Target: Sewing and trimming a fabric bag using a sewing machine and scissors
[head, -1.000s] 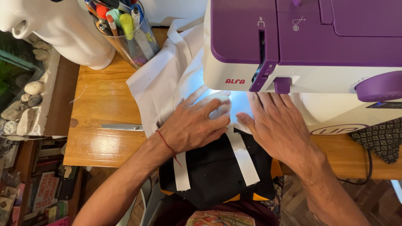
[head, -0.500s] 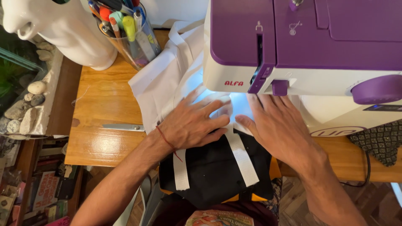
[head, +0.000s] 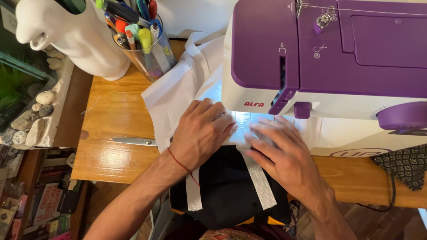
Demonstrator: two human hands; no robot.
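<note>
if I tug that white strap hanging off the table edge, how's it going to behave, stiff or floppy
The white strap is probably floppy: it drapes over the black fabric and hangs past the table. Its ribbed weave suggests some grip, not slipperiness. Both the left hand and right hand press near it, so it would likely resist.

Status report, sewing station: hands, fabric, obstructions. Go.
Left hand and right hand flat on white fabric under purple sewing machine. White webbing strap crosses black cloth. Nothing blocking.

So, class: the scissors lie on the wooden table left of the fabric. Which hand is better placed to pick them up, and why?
Probably the left hand. It rests flat on the white fabric, on the same side as the scissors. The right hand would have to cross over it.
</note>
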